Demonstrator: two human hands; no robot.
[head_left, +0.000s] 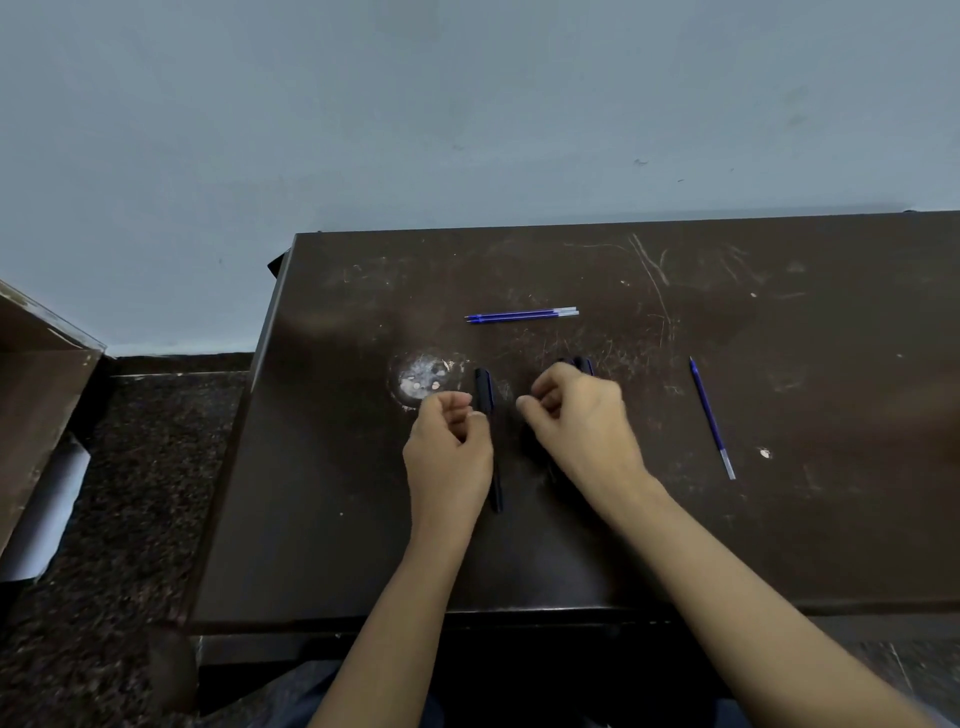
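Roughly near-to-far lies the dark pen (485, 388), left hand (450, 448) pinching it; grip of right hand (583, 422) unclear.

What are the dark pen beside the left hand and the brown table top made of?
The dark blue capped pen looks like smooth moulded plastic, judging by its even sheen. The dark brown table seems wood or laminated board with a glossy coat: pale scratches and a worn whitish patch show.
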